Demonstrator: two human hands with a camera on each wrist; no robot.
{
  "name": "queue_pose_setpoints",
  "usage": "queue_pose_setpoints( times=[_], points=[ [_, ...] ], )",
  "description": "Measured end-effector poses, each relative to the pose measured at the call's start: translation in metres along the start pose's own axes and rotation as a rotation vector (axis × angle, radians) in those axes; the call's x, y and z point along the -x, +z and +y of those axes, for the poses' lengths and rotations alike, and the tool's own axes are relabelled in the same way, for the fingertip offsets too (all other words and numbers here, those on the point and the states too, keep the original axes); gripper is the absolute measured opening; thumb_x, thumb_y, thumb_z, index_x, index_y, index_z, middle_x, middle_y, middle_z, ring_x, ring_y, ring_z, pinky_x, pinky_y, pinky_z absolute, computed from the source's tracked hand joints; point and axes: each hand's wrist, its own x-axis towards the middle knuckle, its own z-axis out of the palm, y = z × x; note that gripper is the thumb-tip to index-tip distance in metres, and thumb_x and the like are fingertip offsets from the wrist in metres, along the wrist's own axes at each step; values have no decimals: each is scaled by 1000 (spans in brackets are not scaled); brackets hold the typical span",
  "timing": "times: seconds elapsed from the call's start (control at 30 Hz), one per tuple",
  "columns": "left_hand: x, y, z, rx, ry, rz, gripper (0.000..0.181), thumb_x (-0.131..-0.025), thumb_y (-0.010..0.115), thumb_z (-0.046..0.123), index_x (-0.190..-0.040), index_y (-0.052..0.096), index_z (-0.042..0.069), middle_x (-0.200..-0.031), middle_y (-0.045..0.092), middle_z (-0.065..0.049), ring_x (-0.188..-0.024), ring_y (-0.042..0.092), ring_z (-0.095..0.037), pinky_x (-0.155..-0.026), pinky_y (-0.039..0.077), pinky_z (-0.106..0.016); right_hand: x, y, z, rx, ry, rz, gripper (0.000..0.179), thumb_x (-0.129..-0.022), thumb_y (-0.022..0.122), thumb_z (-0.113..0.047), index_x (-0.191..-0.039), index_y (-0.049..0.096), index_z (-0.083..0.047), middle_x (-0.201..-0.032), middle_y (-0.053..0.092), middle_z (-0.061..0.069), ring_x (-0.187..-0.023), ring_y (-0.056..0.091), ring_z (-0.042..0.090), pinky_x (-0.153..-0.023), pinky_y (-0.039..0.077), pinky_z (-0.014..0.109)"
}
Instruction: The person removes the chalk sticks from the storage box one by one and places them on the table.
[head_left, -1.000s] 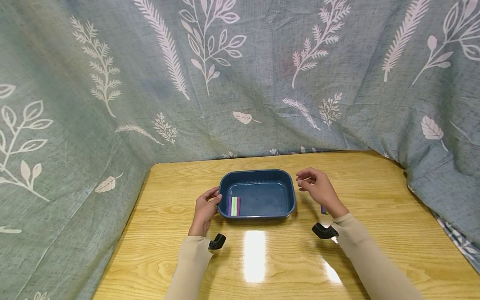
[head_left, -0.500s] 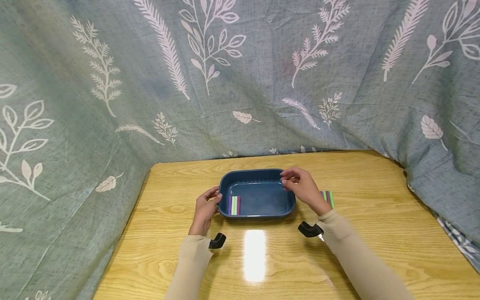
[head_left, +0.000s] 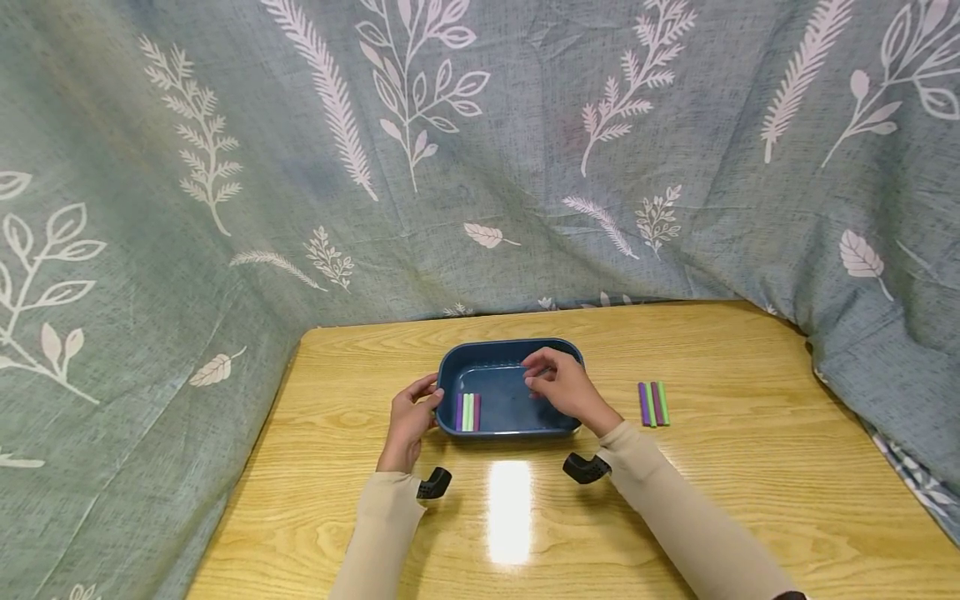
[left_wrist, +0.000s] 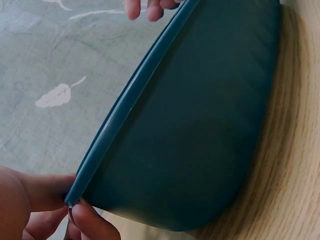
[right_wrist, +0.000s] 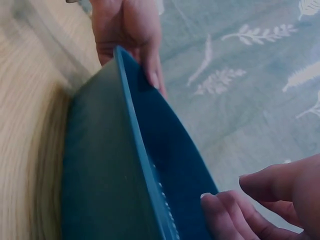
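A dark blue plastic basin (head_left: 501,417) stands on the wooden table. My left hand (head_left: 413,412) grips its left rim, thumb over the edge and fingers outside, as the left wrist view also shows. Over the right half of the basin hovers my right hand (head_left: 564,385), its fingers loosely bent. In the right wrist view a gap shows between thumb and fingers (right_wrist: 220,212), with nothing seen between them. Inside the basin, at the left end, several thin coloured sticks (head_left: 468,412), purple, light green and maroon, lie side by side. My right hand and wrist hide part of the basin's right rim.
To the right of the basin, several more sticks (head_left: 653,404), purple, green and maroon, lie in a row on the table (head_left: 750,467). A grey-green leaf-patterned cloth (head_left: 480,167) hangs behind the table and along its sides.
My right hand has moved left, from beside the basin to over its inside. The sticks on the table, partly hidden by my wrist before, now show fully. My left hand stays on the rim.
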Motion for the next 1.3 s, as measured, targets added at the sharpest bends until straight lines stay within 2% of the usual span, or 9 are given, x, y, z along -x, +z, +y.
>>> queue_pose_setpoints(
  times=[0.27,0.53,0.67,0.9,1.13,1.3],
  points=[
    [-1,1,-1,-5,-3,1,36,-105,63,3,-140,66,3,-125,56,-16,-77,57,-17,-57,49,-22,-5,21,-4,-38,60,-59,27,-103,61,6,-130,61,8,-113,67,22,-94,71,33,-87,62,49],
    [-2,0,-2,20,14,13,35,-103,65,1,-138,67,-1,-118,56,-13,-70,56,-13,-54,49,-21,-11,47,-6,-51,125,-59,29,-101,62,7,-130,62,8,-109,67,20,-89,73,34,-82,63,44],
    [-2,1,-2,29,13,10,36,-103,65,1,-139,66,-1,-117,56,-13,-73,56,-12,-53,49,-22,-14,56,-8,-57,157,-63,29,-100,63,8,-129,62,8,-106,67,19,-86,74,37,-80,63,43],
    [-3,1,0,25,14,10,36,-103,64,1,-139,66,-1,-116,55,-12,-70,55,-12,-53,49,-22,-20,68,-9,-58,216,-79,30,-99,64,9,-129,63,7,-101,65,18,-80,73,31,-76,63,39],
    [-3,0,0,3,0,12,34,-104,64,3,-138,67,1,-120,55,-13,-75,56,-15,-56,50,-22,-25,79,-2,7,204,-56,29,-98,65,10,-127,63,8,-95,71,17,-74,74,29,-71,62,36],
    [-2,1,0,2,-6,10,34,-104,64,3,-139,67,2,-120,55,-14,-75,57,-16,-57,50,-23,-28,84,1,16,205,-50,29,-95,66,12,-125,64,9,-92,72,16,-73,74,32,-69,62,35]
  ],
)
